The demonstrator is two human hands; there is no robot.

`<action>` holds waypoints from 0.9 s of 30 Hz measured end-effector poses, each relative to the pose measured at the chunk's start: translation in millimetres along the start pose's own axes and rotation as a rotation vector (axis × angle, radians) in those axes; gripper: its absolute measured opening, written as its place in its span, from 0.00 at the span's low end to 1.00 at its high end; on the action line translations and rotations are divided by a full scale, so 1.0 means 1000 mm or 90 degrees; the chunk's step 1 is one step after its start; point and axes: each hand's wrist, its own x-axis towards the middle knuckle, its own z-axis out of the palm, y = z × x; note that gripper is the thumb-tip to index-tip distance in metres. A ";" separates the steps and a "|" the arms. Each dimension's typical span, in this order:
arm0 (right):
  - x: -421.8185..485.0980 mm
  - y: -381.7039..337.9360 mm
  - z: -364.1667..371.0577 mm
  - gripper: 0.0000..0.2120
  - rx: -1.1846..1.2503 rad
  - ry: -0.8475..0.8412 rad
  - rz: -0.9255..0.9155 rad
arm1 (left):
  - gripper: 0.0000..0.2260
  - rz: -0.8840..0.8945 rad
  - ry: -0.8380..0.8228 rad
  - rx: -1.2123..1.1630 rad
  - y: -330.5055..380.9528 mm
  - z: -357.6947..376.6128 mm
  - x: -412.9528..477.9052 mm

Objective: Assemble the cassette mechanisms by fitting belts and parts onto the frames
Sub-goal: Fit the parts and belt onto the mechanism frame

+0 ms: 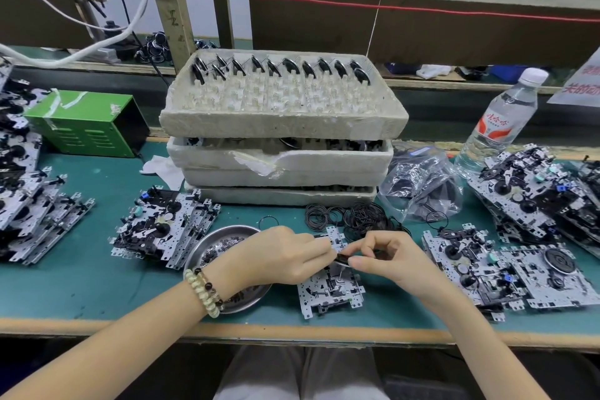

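A metal cassette frame (328, 291) lies on the green mat at the front middle. Over its far half my left hand (279, 253) and my right hand (389, 256) meet. Both pinch a small black round part (342, 259) between their fingertips, just above the frame. A pile of thin black belts (354, 216) lies right behind the hands. One loose belt (268, 222) lies beside a steel dish (227, 234) of small washers, partly under my left wrist.
Stacked foam trays (282, 127) holding black flywheels stand behind. Frames are piled at the left (162, 227), far left (26, 191) and right (532, 269). A green box (87, 123), a plastic bag (418, 185) and a water bottle (500, 127) stand at the back.
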 end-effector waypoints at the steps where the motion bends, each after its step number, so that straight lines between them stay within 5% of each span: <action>1: 0.000 0.000 0.001 0.16 0.000 0.003 -0.002 | 0.04 0.001 -0.001 0.003 0.000 -0.001 0.000; 4: -0.002 -0.002 0.000 0.16 -0.002 0.003 -0.021 | 0.03 -0.002 0.015 -0.023 -0.001 -0.004 0.002; 8: -0.014 -0.009 0.003 0.17 -0.151 0.039 -0.133 | 0.16 -0.145 0.029 -0.259 -0.009 -0.012 0.005; 11: -0.024 -0.004 0.014 0.16 -0.219 0.105 -0.228 | 0.17 -0.279 -0.026 -0.351 -0.015 -0.011 0.008; 14: -0.029 0.007 0.022 0.18 -0.256 0.139 -0.246 | 0.16 -0.297 -0.104 -0.387 -0.015 -0.007 0.018; 18: -0.029 0.009 0.023 0.19 -0.295 0.172 -0.242 | 0.18 -0.268 -0.184 -0.340 -0.006 0.005 0.030; 22: -0.024 0.009 0.025 0.18 -0.336 0.257 -0.234 | 0.24 -0.259 -0.219 -0.060 -0.005 0.006 0.037; 27: -0.020 0.013 0.031 0.19 -0.371 0.388 -0.215 | 0.22 -0.422 -0.200 -0.139 0.004 0.010 0.043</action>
